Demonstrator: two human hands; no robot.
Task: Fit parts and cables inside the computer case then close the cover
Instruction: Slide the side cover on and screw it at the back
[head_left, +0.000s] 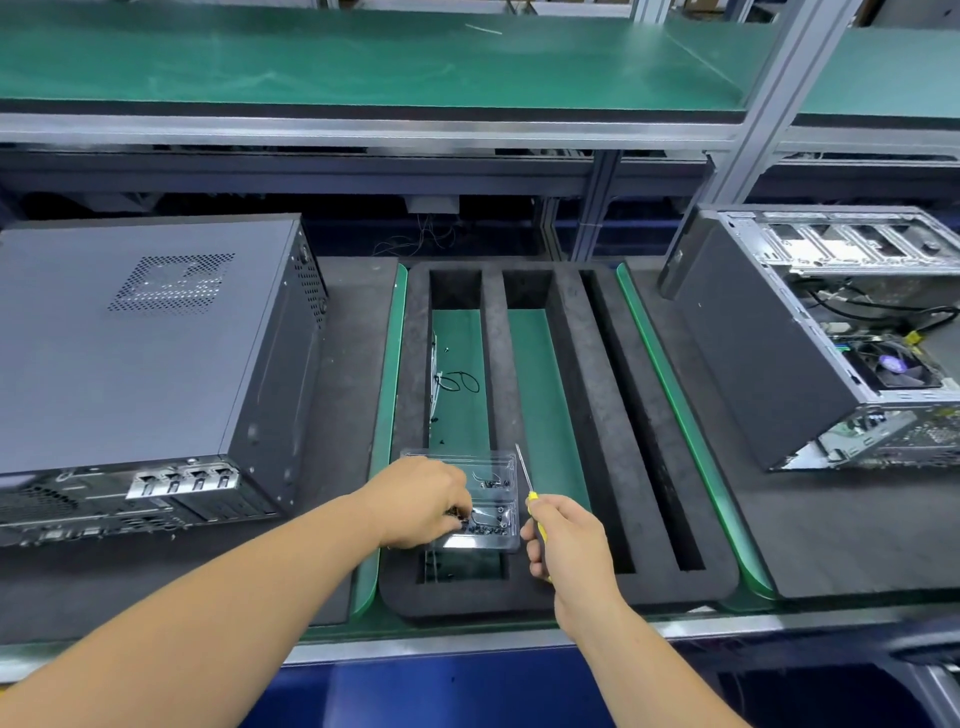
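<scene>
The closed computer case (150, 364) lies at the left with its cover on, so it looks nearly done. Left hand (423, 501) picks screws from the clear tray (491, 470); right hand (563, 538) grips the yellow screwdriver (535, 512), and an open case (852, 332) waits at the right.

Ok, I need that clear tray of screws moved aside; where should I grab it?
Pinch the tray by its far right rim, from the right: the left hand covers its near-left part, and the raised thin rim suits a pinch.
</scene>
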